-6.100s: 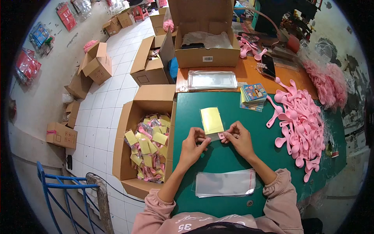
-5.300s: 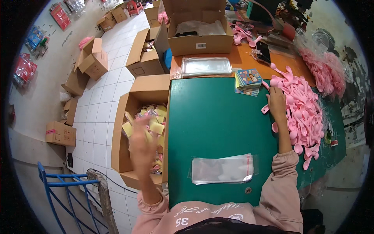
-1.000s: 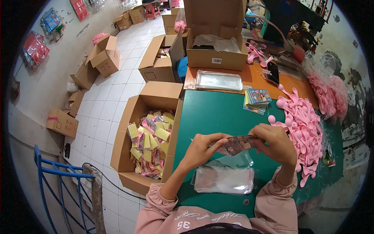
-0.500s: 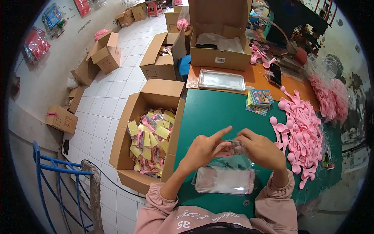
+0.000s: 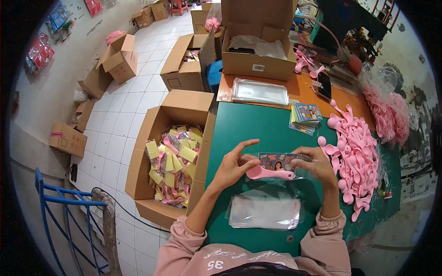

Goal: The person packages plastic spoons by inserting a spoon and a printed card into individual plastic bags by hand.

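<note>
Above the green tabletop, my two hands hold a clear plastic packet by its ends. In it a pink spoon lies along the lower edge of a colourful printed card. My left hand pinches the left end with the thumb by the spoon's bowl, its index finger stretched out. On the right end, my right hand has its thumb on the front and its fingers curled behind. Nearer to me lies a stack of clear plastic bags.
An open carton of filled packets stands left of the table. At right, a heap of pink spoons covers the tabletop. A stack of cards, more clear bags and a phone lie farther back. A blue metal rail stands at lower left.
The packet has turned to show the card's printed front and the spoon. My hands have moved apart, the left one slightly leftward, to its two ends.
</note>
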`<action>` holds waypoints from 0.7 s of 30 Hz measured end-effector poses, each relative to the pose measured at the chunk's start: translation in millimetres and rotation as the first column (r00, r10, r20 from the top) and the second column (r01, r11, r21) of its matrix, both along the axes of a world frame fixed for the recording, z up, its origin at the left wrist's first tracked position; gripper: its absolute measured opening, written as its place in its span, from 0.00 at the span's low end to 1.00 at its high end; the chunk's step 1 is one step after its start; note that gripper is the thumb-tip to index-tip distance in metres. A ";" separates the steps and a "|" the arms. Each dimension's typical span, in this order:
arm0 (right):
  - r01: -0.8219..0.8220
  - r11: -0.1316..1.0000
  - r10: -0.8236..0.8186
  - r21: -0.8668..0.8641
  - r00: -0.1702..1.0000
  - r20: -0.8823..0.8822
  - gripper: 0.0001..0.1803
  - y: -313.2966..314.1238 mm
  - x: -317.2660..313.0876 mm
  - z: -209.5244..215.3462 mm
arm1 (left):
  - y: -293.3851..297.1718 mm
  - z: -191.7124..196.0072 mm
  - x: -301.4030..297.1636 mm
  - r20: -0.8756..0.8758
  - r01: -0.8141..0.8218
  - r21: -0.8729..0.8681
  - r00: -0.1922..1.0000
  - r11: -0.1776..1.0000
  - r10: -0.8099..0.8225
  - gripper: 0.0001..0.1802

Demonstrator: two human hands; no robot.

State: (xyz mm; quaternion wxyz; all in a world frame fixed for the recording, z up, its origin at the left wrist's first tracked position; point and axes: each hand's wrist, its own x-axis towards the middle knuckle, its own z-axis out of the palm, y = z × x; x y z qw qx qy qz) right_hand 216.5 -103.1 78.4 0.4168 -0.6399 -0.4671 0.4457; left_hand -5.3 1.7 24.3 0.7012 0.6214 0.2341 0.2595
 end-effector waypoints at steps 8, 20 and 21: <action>0.042 0.995 -0.025 0.092 0.984 -0.177 0.09 1.4 2.6 -17.9 | -4.9 8.5 2.0 0.063 0.028 -0.059 0.998 0.998 -0.024 0.31; 0.038 0.946 -0.187 0.322 0.875 0.447 0.18 7.8 -44.9 3.5 | -5.8 -11.3 4.3 -0.067 0.035 -0.278 0.996 0.960 -0.056 0.30; -0.165 0.945 -0.025 0.283 0.826 0.564 0.22 6.3 -48.9 5.6 | -7.1 -11.3 3.0 -0.066 0.042 -0.278 0.996 0.960 -0.063 0.30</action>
